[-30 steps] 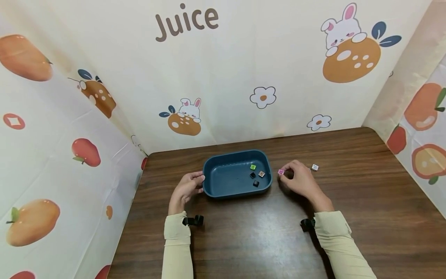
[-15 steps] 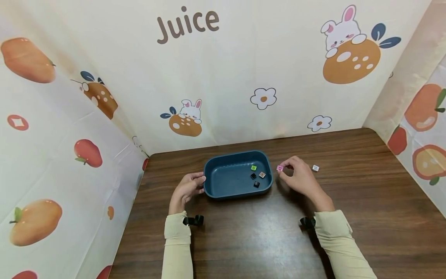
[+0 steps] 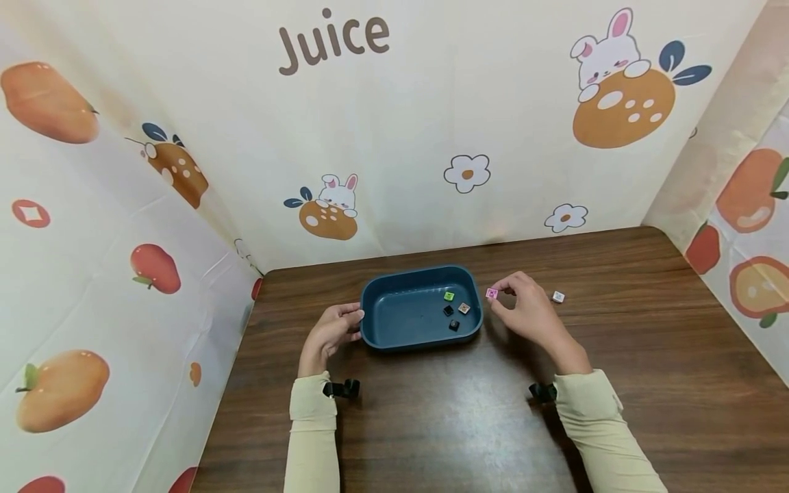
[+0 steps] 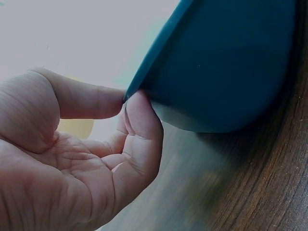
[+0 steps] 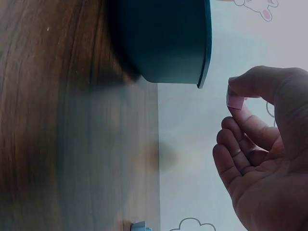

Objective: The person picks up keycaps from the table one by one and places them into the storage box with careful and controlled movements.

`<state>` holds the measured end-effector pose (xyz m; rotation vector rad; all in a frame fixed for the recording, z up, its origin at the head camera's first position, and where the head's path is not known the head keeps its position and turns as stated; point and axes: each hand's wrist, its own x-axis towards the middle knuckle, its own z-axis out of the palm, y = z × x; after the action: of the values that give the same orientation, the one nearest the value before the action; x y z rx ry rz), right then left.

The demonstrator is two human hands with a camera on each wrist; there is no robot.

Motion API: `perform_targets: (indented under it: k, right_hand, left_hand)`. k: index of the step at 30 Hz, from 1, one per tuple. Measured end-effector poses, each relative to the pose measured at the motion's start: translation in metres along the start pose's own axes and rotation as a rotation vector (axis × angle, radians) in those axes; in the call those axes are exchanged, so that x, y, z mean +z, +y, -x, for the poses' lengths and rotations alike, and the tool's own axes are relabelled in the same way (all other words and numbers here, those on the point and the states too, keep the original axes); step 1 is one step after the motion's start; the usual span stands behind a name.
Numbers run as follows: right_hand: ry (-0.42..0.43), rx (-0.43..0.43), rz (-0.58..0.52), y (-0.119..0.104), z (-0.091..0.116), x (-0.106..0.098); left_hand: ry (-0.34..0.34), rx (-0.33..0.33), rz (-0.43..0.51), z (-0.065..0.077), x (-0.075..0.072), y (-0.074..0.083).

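Note:
At the left end of a dark blue rectangular tray [image 3: 394,318], my left hand [image 3: 327,335] pinches the rim between thumb and fingers. The left wrist view shows the thumb [image 4: 94,102] on one side of the wall and a bent forefinger on the other. Just off the tray's right end, my right hand [image 3: 530,311] holds a small pink cube [image 3: 492,293] between thumb and forefinger. In the right wrist view, the pink cube [image 5: 236,99] is up at about rim height, its other fingers loosely curled below.
Inside the tray's right part lie a green cube [image 3: 448,296], a tan cube [image 3: 464,308] and two black cubes [image 3: 454,325]. A white cube [image 3: 557,296] sits on the wooden table [image 3: 431,418], right of my right hand. A printed curtain [image 3: 394,123] borders the table's back.
My right hand has lifted the pink cube and brought it slightly left and away from me, closer to the tray. The left hand keeps its hold on the rim.

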<state>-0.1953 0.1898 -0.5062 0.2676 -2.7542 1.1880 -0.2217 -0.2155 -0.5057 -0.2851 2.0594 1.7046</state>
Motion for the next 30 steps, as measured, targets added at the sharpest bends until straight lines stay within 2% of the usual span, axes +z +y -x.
perform_targets:
  k: [11,23,30]
  right_hand:
    - [-0.014,-0.002,-0.033,-0.008,-0.004,0.002]
    - [-0.059,-0.011,-0.059,-0.016,-0.009,0.008]
    - [-0.081,-0.052,-0.058,-0.022,-0.010,0.014]
  left_hand:
    - [-0.009,0.015,0.008,0.002,0.001,0.001]
    - [0.011,-0.005,0.007,0.000,0.001,-0.001]
    - [0.003,0.009,0.010,0.000,0.001,-0.002]
